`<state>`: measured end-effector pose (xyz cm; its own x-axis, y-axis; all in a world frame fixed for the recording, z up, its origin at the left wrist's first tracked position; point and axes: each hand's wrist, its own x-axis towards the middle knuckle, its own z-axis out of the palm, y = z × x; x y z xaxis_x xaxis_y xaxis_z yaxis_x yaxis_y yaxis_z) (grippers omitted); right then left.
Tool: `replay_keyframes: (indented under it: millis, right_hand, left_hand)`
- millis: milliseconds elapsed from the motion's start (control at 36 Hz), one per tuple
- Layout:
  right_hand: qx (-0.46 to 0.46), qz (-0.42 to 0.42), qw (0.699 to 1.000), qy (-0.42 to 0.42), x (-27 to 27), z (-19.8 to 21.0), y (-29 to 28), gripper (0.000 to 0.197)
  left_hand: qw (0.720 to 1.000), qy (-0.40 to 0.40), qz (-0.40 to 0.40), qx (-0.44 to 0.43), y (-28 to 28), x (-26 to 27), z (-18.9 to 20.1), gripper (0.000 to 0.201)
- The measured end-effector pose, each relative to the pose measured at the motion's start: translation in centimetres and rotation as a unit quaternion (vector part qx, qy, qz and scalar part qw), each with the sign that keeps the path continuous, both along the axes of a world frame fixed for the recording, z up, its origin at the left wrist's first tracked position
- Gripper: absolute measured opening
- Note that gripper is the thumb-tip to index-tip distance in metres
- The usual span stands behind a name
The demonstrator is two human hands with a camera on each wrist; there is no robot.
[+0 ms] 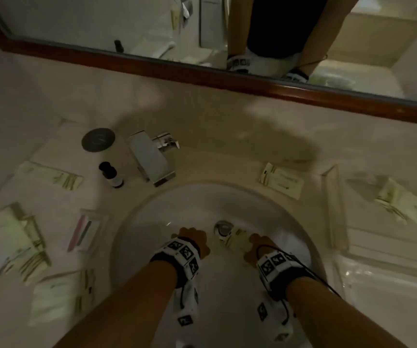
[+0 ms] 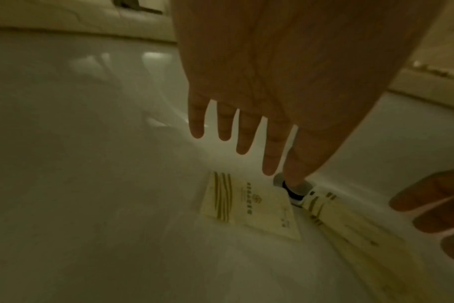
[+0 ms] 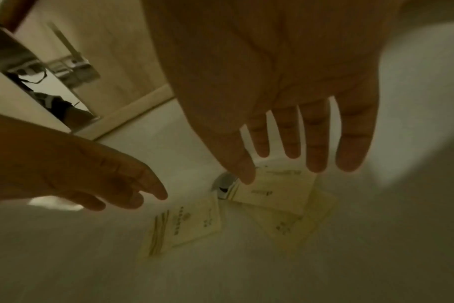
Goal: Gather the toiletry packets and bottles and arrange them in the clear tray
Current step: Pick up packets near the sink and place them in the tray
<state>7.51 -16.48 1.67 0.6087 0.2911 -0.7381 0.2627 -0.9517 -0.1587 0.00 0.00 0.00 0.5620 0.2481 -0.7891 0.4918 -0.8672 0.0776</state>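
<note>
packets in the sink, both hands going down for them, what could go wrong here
1. One packet lies partly over the drain; a clumsy nudge could push a corner into it.
2. The packets overlap on the smooth basin, so the open right hand may lift one and drag another along.
3. The left hand and right hand converge on the same small cluster near the striped packet and could get in each other's way.
</note>
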Motion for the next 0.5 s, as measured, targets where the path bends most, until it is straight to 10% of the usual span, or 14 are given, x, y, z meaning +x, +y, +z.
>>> replay_keyframes:
  millis: [500]
  right_hand:
    - [-0.052, 0.045, 0.997, -0.042, 0.7, -4.8, 1.7, 0.074]
  left_hand:
    - [0.999, -0.024, -0.021, 0.029, -0.7, 0.4, -4.7, 0.079]
